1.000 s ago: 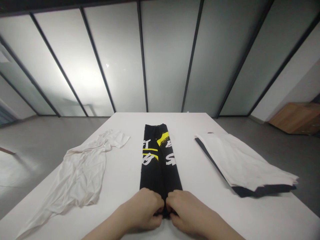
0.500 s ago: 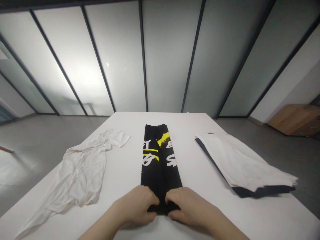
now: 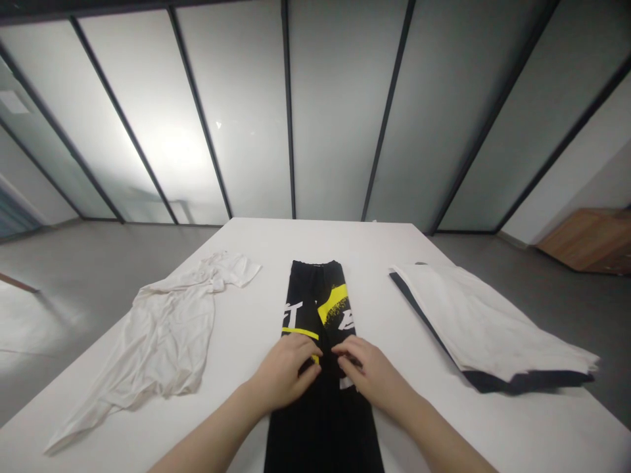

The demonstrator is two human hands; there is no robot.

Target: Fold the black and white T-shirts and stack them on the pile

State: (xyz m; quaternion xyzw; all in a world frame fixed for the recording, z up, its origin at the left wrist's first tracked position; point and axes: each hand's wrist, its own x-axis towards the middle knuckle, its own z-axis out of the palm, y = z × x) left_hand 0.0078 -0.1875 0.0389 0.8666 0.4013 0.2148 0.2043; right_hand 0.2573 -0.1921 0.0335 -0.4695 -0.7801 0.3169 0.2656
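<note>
A pair of black trousers [image 3: 323, 420] with white lettering and yellow patches lies lengthwise in the middle of the white table, waistband at the far side. The lower legs run out of the bottom of the view. My left hand [image 3: 290, 369] rests over the left leg, just below a yellow stripe, thumb and fingers apart. Over the right leg is my right hand [image 3: 372, 376], its bent fingers pointing inward and the thumb apart from them. Both hands cover part of the print. No cloth shows pinched in either hand.
A crumpled white garment [image 3: 172, 341] lies on the table [image 3: 246, 407] at left. On the right, white cloth [image 3: 483, 315] is stacked over dark cloth [image 3: 532, 382] near the table edge. Frosted glass panels [image 3: 340, 118] stand behind, and a wooden piece of furniture [image 3: 591, 240] is at far right.
The trousers have come nearer to me. My hands have left the leg ends and moved forward to the middle of the legs, fingers loosened.
</note>
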